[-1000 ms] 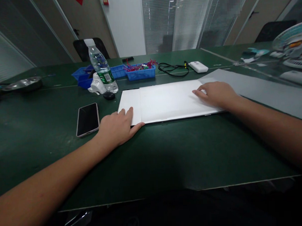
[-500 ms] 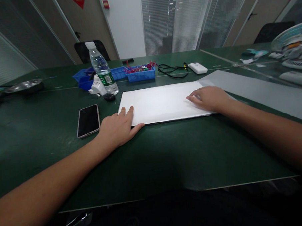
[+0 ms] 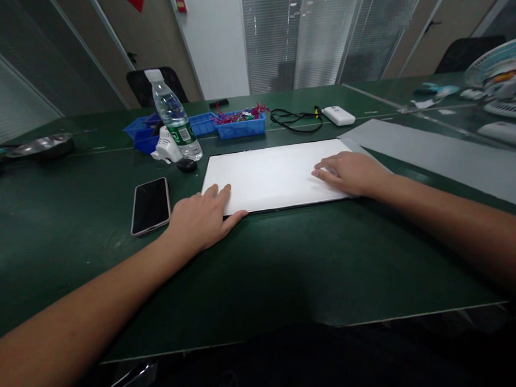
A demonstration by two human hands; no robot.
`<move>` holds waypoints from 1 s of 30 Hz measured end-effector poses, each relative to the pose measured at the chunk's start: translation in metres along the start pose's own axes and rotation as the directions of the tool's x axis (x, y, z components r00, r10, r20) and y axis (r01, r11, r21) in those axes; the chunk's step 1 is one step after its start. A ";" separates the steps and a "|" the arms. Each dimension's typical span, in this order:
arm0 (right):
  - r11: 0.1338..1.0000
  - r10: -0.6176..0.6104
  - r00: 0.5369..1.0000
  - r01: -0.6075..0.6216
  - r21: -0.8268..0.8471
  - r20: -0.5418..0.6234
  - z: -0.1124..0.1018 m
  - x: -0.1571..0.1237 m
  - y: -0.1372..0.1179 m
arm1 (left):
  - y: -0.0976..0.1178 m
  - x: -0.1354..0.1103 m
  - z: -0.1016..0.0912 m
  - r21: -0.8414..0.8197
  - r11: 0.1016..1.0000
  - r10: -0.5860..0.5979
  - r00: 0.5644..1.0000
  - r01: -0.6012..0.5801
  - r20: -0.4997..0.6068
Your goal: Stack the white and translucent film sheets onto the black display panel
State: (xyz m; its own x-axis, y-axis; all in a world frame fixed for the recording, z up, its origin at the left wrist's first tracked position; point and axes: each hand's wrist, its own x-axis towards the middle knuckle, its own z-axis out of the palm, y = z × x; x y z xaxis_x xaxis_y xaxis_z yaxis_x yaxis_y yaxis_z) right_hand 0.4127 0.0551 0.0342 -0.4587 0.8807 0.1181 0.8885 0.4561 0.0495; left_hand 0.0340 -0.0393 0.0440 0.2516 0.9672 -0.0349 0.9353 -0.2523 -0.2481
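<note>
A flat white panel with thin dark edges lies on the green table. My left hand rests on its near left corner, fingers spread, the thumb along the front edge. Over the panel's right part lies my right hand, palm down, with its thumb and forefinger a little apart. Something pale shows between them, too small to make out. Beyond this hand, a translucent strip shows at the panel's right side, partly covered by the hand. A phone lies left of my left hand.
Behind the panel stand a water bottle, a black mouse and a blue tray with red wires. A black cable leads to a white box. A large grey sheet extends to the right.
My right hand has slid slightly left across the panel, and its fingers lie a little flatter. My left hand stays at the corner.
</note>
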 end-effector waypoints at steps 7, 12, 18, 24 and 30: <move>0.999 -0.029 1.000 0.029 0.025 0.007 -0.004 -0.002 -0.007 | -0.001 -0.001 -0.003 -0.009 1.000 -0.016 1.000 0.016 0.003; 0.994 -0.075 0.997 0.076 0.074 -0.020 -0.002 -0.002 -0.010 | 0.000 -0.001 -0.006 0.003 1.000 -0.012 1.000 0.012 0.008; 0.987 -0.116 0.993 0.120 0.107 -0.034 0.001 -0.003 -0.015 | -0.002 -0.001 -0.003 0.010 1.000 0.015 1.000 -0.015 0.004; 0.983 -0.137 0.990 0.140 0.117 -0.039 0.001 -0.004 -0.019 | -0.002 -0.001 -0.003 -0.005 1.000 0.018 1.000 -0.018 0.017; 0.980 -0.150 0.988 0.154 0.126 -0.046 0.002 -0.004 -0.020 | -0.002 -0.001 -0.003 -0.017 1.000 0.019 0.999 -0.019 0.033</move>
State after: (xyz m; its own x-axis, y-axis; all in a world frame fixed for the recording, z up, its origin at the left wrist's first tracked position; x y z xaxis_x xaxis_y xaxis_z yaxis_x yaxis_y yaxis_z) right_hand 0.3969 0.0432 0.0312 -0.5855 0.7956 0.1552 0.7985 0.5991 -0.0585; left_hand 0.0327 -0.0404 0.0477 0.2613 0.9626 -0.0714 0.9346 -0.2708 -0.2308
